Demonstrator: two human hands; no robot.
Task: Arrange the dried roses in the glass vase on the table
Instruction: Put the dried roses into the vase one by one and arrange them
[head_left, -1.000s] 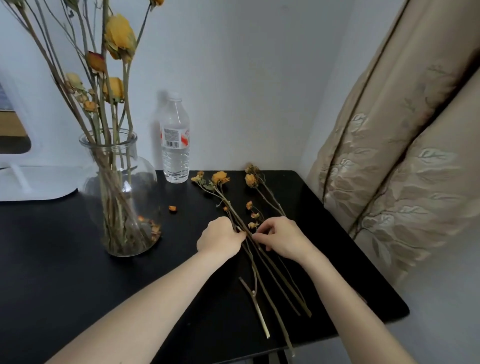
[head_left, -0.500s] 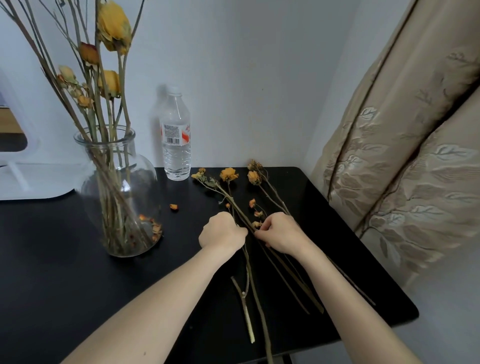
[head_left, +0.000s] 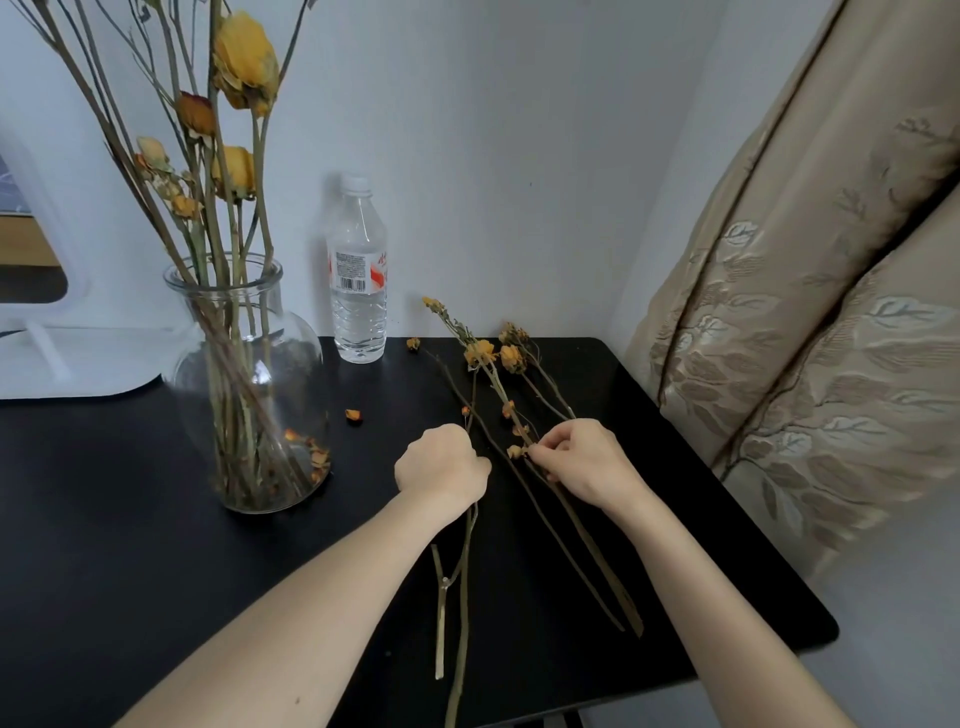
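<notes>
Black table (head_left: 104, 519) against a pale wall, with a beige curtain (head_left: 805, 312) at right. At left, a glass vase (head_left: 249, 384) holds tall dried roses (head_left: 244, 57); a water bottle (head_left: 358, 291) stands behind. Loose dried roses (head_left: 480, 353) lie at centre, where the left hand (head_left: 441, 465) curls around 1 stem and the right hand (head_left: 582, 460) pinches another.

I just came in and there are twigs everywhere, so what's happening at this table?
A person is sorting loose dried yellow roses on the black table. The left hand grips one long stem, while the right hand pinches a budded stem beside it. The clear glass vase at the left already holds several tall dried roses, and a plastic water bottle stands by the wall.
</notes>
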